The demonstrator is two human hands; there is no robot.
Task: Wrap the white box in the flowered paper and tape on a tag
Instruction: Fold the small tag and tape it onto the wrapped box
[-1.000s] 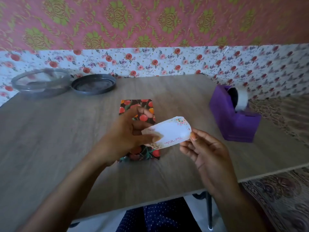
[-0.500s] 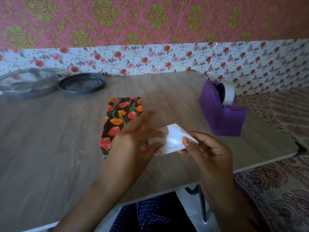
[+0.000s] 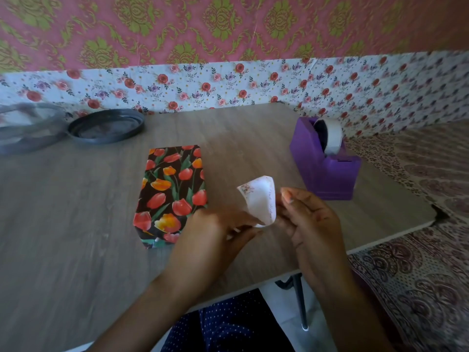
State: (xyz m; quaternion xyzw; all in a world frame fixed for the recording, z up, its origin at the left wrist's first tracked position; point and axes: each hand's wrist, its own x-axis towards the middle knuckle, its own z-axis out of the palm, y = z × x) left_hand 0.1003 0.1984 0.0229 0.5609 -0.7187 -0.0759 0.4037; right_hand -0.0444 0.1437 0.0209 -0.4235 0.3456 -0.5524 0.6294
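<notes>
The tag [image 3: 261, 199] is in the air between your hands, curled into a soft roll with its printed flowered corner turned up and a line of script down its right edge; it is above the near part of the table [image 3: 76, 224], just right of the wrapped box [image 3: 171, 194] and not touching it. Your right hand [image 3: 309, 217] has its grip pressed onto the tag's right edge, thumb tip on top, while your left hand [image 3: 215, 232] pinches the lower end from below; its fingertips are blurred, so exactly where they close is unclear. The box already lies fully covered in tulip paper, flat on the table, its long side running away from you, so the step in hand looks like readying the tag. To do it well, let the curl relax and hold the tag by its edges only, so the printed face stays uncreased and free of smudges. Keep one hand on the tag and free the other for the purple tape dispenser [image 3: 327, 161], which stands well to the right of the box, beyond your right hand. Lay the tag flat on the box's top face before taping.
</notes>
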